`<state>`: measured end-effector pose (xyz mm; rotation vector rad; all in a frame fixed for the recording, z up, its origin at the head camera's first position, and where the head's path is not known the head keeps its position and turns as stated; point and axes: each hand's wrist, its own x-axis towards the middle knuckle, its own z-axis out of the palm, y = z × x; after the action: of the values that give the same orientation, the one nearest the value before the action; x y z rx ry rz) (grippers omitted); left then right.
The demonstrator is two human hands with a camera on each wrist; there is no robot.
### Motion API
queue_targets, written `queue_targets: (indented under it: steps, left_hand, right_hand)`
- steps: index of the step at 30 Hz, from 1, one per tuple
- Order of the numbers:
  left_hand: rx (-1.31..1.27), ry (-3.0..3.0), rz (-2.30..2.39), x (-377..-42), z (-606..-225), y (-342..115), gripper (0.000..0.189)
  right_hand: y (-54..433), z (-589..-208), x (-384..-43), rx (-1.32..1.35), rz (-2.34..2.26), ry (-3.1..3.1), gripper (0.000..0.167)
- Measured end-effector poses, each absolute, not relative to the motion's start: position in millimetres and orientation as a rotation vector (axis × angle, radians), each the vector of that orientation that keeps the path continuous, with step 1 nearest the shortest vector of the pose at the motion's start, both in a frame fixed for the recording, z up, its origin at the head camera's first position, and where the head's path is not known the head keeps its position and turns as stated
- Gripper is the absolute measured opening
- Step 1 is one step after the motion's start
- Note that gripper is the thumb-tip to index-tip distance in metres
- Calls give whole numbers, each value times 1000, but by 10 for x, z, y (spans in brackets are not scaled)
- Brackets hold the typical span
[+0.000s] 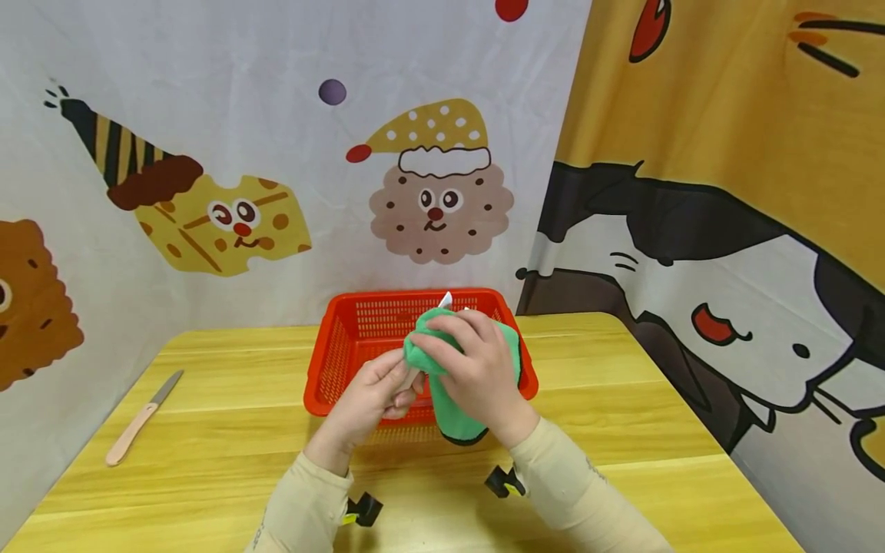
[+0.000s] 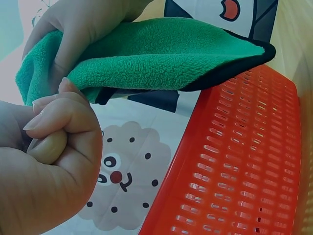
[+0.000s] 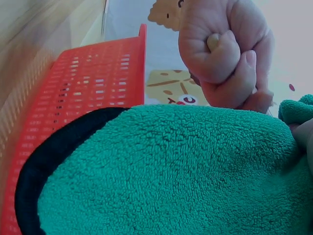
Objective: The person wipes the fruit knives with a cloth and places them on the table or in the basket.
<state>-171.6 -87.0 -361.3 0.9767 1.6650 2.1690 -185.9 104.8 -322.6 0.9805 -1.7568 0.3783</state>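
Observation:
My left hand [image 1: 376,392] grips a slim pale-handled utensil, with its fingers curled tightly around it. The rounded handle end [image 2: 47,147] pokes out of the fist in the left wrist view. A green fluffy cloth [image 1: 459,411] with black edging is wrapped around the upper part of the utensil. My right hand [image 1: 477,365] pinches that cloth around it, close above the left hand, while the rest of the cloth hangs down. Past the cloth shows a whitish tip [image 1: 445,299]; the middle of the utensil is hidden, so I cannot tell its kind.
Behind and below the hands stands a red perforated plastic basket [image 1: 328,361] on the wooden table [image 1: 242,438]. A knife [image 1: 144,422] with a light wooden handle lies at the left of the table. Cartoon-printed curtains [image 1: 276,77] hang close behind and to the right.

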Motion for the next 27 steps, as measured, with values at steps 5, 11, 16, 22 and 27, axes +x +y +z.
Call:
queue_targets:
  steps: [5,11,16,22,27]
  left_hand:
    - [985,1664,2164,-1719,-3608,-863,27]
    - [995,1674,2142,-1720,-3595,-855,27]
    - [1007,1669,2119,-1716,-3589,-857,29]
    - [1013,1676,2088,-1709,-3588,-859,32]
    - [1001,1700,2066,-1696,-3581,-863,34]
  right_hand:
    - [1087,-3180,-1906,956,375,-1761,28]
    - [1147,-3134,-1963,902,407,-1752,29]
    - [1205,-3104,-1994,862,439,-1741,32]
    - [1290,-3099,-2043,821,498,-1760,31]
    - [1366,-3114,-2069,791,551,-1768,30]
